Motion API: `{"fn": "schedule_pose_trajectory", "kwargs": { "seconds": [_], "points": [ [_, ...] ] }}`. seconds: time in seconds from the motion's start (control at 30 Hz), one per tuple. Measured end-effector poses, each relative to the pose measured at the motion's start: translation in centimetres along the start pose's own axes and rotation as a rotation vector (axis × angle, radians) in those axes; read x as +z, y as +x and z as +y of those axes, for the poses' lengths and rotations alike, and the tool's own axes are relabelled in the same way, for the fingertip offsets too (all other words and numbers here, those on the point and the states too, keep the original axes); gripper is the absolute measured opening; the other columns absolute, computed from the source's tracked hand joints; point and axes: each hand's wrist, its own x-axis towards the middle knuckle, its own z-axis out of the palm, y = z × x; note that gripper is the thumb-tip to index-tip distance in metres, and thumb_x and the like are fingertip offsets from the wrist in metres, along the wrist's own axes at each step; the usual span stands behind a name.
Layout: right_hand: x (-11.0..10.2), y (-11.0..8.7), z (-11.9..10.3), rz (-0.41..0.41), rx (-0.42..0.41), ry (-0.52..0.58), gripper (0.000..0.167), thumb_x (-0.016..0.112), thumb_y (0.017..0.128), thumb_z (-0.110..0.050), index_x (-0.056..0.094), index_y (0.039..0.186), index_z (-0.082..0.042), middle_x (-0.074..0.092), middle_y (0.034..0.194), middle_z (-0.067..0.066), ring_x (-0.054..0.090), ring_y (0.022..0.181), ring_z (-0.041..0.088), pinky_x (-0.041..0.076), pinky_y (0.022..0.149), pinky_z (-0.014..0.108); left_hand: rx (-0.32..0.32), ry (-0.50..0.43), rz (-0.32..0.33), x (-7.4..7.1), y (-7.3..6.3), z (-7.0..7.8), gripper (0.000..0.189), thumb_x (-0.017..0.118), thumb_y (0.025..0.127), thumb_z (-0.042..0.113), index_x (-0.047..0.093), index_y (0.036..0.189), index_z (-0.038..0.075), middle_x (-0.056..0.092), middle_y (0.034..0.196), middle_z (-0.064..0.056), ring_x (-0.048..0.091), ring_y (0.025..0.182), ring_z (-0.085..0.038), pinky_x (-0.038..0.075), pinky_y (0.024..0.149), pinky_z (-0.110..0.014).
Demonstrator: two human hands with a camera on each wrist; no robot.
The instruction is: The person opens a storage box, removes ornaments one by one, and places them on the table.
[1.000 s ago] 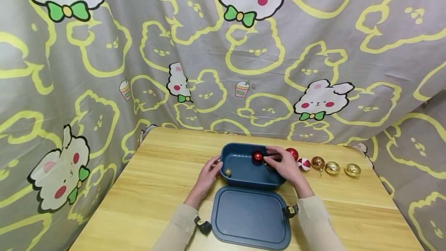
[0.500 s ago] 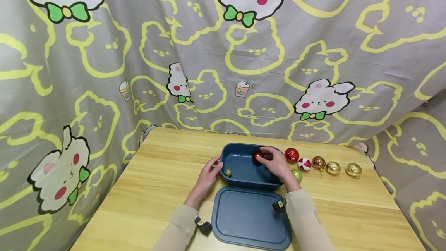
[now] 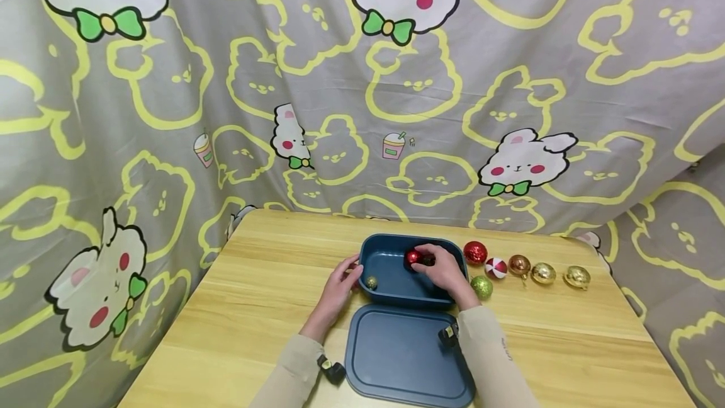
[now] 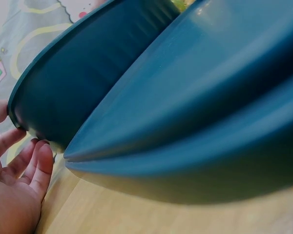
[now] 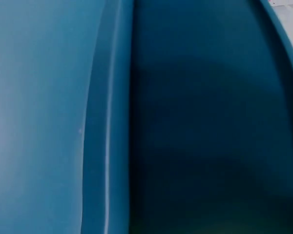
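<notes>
A dark blue rectangular box (image 3: 391, 298) stands uncovered on the table. My left hand (image 3: 335, 288) holds its left end; in the left wrist view, bent fingers (image 4: 41, 168) press against the outer wall. My right hand (image 3: 444, 269) reaches inside and pinches a small dark bauble (image 3: 428, 260), mostly hidden by the fingers. Right beside it lies a shiny red bauble (image 3: 413, 257). A small gold bauble (image 3: 371, 283) rests in the box's near left corner. The right wrist view shows blue lid and box surfaces, no hand.
A matching lid (image 3: 408, 354) lies flat in front of the box. To the right sit a red glitter bauble (image 3: 475, 252), a green one (image 3: 482, 286), a red-and-white one (image 3: 496, 267), a brown one (image 3: 518, 264) and gold ones (image 3: 543, 272). A patterned curtain (image 3: 340, 80) hangs behind.
My right hand has moved left and deeper into the box with the dark bauble. The red bauble has shifted slightly left. The green bauble outside has come into sight. My left hand stays put.
</notes>
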Motion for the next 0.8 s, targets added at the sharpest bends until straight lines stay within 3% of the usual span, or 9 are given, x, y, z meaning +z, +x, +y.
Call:
{"fn": "schedule_pose_trajectory", "kwargs": {
  "seconds": [0.17,0.23,0.4,0.57,0.8],
  "points": [
    [0.3,0.0,-0.1,-0.033,-0.010,-0.055,0.037,0.080,0.091,-0.016,0.071,0.126,-0.006,0.069,0.129,0.017,0.061,0.122,0.037,0.047,0.106,0.057,0.007,0.017,0.013,-0.1,1.3,-2.5,0.045,0.060,0.106,0.023,0.056,0.147,0.004,0.058,0.122,-0.017,0.055,0.086,-0.013,0.051,0.073,-0.025],
    [0.4,0.0,-0.1,-0.047,-0.007,-0.057,0.036,0.081,0.090,-0.016,0.072,0.124,-0.007,0.070,0.124,0.016,0.063,0.116,0.034,0.048,0.104,0.055,0.002,0.021,0.014,-0.1,1.3,-2.4,0.045,0.059,0.107,0.021,0.055,0.147,0.002,0.058,0.122,-0.017,0.055,0.086,-0.013,0.051,0.073,-0.026],
    [0.6,0.0,-0.1,-0.079,-0.005,-0.026,0.035,0.081,0.090,-0.016,0.073,0.122,-0.007,0.073,0.110,0.010,0.066,0.100,0.025,0.054,0.094,0.048,-0.013,0.009,-0.007,-0.1,0.7,-1.0,0.044,0.058,0.107,0.017,0.054,0.147,-0.001,0.058,0.120,-0.016,0.056,0.087,-0.015,0.053,0.077,-0.031],
    [0.8,-0.1,0.0,-0.100,-0.007,-0.010,0.033,0.081,0.091,-0.018,0.072,0.121,-0.008,0.073,0.107,0.007,0.066,0.096,0.021,0.056,0.086,0.042,0.002,0.004,-0.028,-0.2,-0.3,1.0,0.045,0.058,0.107,0.017,0.053,0.146,-0.005,0.058,0.118,-0.015,0.057,0.086,-0.017,0.054,0.077,-0.034],
    [0.8,0.0,-0.3,-0.118,-0.005,-0.006,0.028,0.078,0.094,-0.020,0.073,0.120,-0.012,0.073,0.110,0.007,0.067,0.097,0.021,0.056,0.086,0.043,-0.007,-0.011,-0.025,-0.1,-0.4,1.0,0.046,0.058,0.107,0.018,0.053,0.147,-0.003,0.057,0.120,-0.017,0.056,0.086,-0.020,0.054,0.078,-0.035]
  ]
}}
